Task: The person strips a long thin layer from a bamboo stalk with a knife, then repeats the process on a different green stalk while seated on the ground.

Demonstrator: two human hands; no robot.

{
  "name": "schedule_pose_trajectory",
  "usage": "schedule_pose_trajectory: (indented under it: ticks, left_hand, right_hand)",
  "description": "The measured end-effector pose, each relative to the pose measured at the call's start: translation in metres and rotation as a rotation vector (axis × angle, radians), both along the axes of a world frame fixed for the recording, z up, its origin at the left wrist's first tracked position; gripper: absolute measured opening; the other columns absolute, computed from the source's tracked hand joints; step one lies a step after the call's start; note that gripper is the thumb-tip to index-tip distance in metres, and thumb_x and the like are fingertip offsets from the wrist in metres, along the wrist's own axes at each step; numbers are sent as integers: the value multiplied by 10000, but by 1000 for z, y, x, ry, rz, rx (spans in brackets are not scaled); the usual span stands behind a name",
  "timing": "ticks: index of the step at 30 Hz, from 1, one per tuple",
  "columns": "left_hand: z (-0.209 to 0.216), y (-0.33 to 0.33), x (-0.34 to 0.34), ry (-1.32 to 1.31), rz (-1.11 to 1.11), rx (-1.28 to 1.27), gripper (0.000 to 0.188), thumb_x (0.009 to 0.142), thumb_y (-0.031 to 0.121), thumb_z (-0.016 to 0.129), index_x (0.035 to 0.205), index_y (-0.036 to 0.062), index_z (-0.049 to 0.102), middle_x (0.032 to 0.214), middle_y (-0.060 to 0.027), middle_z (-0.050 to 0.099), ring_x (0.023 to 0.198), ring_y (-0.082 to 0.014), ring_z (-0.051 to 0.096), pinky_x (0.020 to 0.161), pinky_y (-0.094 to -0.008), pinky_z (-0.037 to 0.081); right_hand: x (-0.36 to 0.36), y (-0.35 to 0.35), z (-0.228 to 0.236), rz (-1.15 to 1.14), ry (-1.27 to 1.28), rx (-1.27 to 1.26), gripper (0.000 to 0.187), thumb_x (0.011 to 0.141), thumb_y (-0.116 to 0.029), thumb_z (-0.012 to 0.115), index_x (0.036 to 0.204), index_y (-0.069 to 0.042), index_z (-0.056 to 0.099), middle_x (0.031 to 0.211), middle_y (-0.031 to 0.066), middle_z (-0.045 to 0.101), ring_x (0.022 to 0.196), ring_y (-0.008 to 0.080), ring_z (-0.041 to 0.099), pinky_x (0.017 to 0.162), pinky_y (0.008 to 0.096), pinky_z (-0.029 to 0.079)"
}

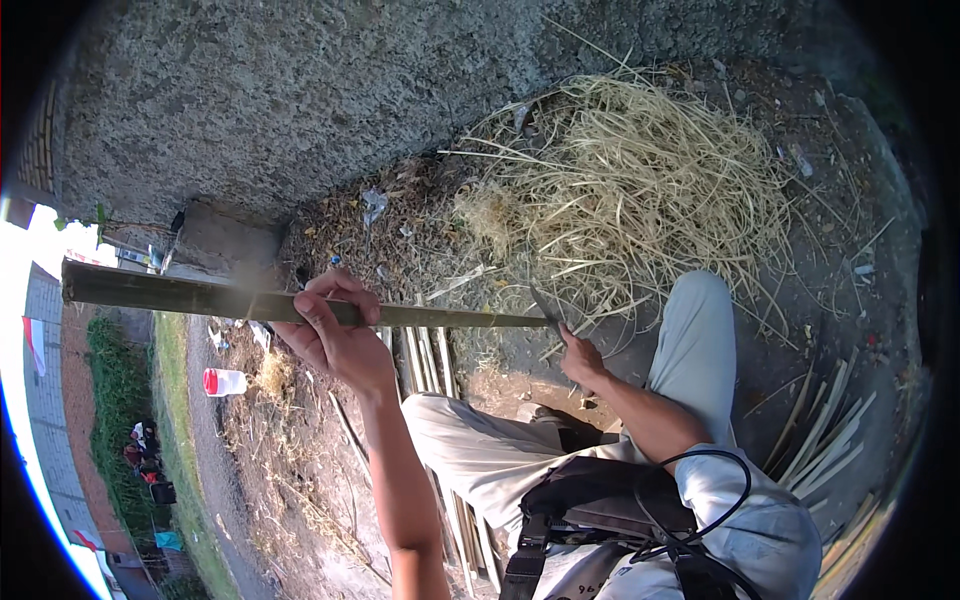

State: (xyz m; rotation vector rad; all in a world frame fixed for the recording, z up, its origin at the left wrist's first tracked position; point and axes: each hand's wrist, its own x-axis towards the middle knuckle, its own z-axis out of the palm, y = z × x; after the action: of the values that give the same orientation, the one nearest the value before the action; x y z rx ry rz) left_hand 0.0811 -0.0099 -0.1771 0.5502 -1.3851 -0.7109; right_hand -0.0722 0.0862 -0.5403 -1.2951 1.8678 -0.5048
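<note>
My left hand (338, 325) is closed around a long greenish bamboo slat (200, 296), thumb on top. The slat lies across the view, its wide end at far left and its other end close to my right hand (583, 358). That hand grips a knife, its handle mostly hidden by the fingers. The dark, slightly curved knife blade (541, 302) meets or overlaps the slat's right end; I cannot tell whether it cuts in. Just beyond the blade lies a big heap of pale bamboo shavings (650, 180).
A rough grey wall (320, 90) rises behind the heap. Split bamboo strips (825, 440) lie at my right, with more strips (465, 535) beside my left leg. My bent knee (697, 300) is close to the right forearm. A red-and-white container (225, 382) stands at left.
</note>
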Motion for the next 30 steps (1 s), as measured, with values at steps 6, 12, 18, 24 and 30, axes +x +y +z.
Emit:
schedule_pose_trajectory:
  ticks: [6, 12, 18, 24, 30]
  left_hand:
    - [-8, -1, -13, 173, -8, 99, 285, 973, 352, 450, 899, 76, 459, 610, -52, 493, 478, -102, 379, 430, -231, 281]
    - [-5, 13, -21, 266, -218, -16, 304, 987, 290, 414, 824, 33, 423, 602, -56, 431, 473, -100, 391, 389, -235, 315]
    - [-19, 21, -20, 251, -221, -45, 320, 988, 302, 401, 827, 26, 416, 616, -69, 424, 461, -105, 388, 393, -239, 329]
    - [-12, 30, -28, 230, -257, -45, 319, 990, 298, 395, 840, 18, 422, 610, -68, 415, 446, -110, 380, 385, -255, 325]
    - [-18, 21, -4, 269, -144, -29, 333, 993, 319, 378, 826, 37, 435, 582, -57, 409, 430, -106, 360, 367, -230, 292]
  right_hand:
    - [4, -18, 183, 120, -267, -254, 566, 907, -117, 467, 1437, -177, 277, 691, 189, 608, 593, 317, 623, 553, 429, 496]
    - [15, -5, 202, 148, -156, -640, 592, 895, -109, 484, 1442, -156, 262, 521, 137, 545, 433, 305, 550, 440, 425, 461]
    - [6, -1, 137, 107, -116, -302, 587, 886, -101, 494, 1433, -130, 281, 518, 153, 542, 440, 320, 554, 436, 436, 445]
    - [5, 19, 141, 101, -85, -472, 596, 882, -107, 498, 1435, -115, 278, 524, 158, 555, 442, 302, 562, 439, 438, 442]
    - [12, 8, 98, 148, -51, -272, 699, 823, -78, 537, 1452, -110, 232, 548, 154, 571, 463, 299, 577, 450, 425, 467]
